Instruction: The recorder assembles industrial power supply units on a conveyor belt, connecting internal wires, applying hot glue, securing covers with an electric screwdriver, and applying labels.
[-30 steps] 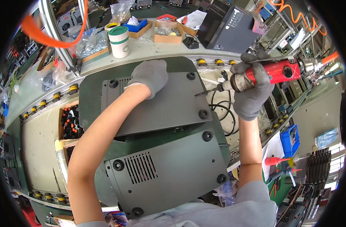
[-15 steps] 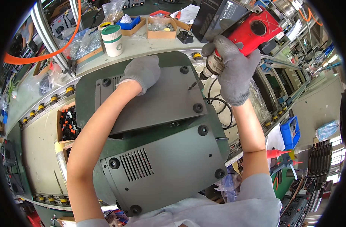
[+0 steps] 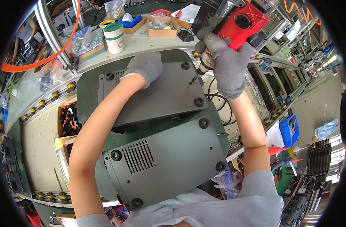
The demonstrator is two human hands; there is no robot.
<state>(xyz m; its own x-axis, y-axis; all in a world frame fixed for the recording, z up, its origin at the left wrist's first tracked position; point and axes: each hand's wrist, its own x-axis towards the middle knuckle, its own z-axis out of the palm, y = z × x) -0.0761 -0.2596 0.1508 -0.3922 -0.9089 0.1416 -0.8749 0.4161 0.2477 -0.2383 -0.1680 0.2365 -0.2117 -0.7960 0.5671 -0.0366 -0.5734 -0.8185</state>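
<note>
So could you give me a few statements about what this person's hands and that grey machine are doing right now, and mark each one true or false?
1. The right hand grips a red power screwdriver. True.
2. The left hand holds a white cup. False: it presses flat on the upper grey panel; the white cup stands apart on the bench behind.
3. Both hands are bare. False: both wear grey gloves.
4. The screwdriver's bit points down at the upper grey panel near its right edge. True.
5. The lower grey housing has a slotted vent. True.
</note>
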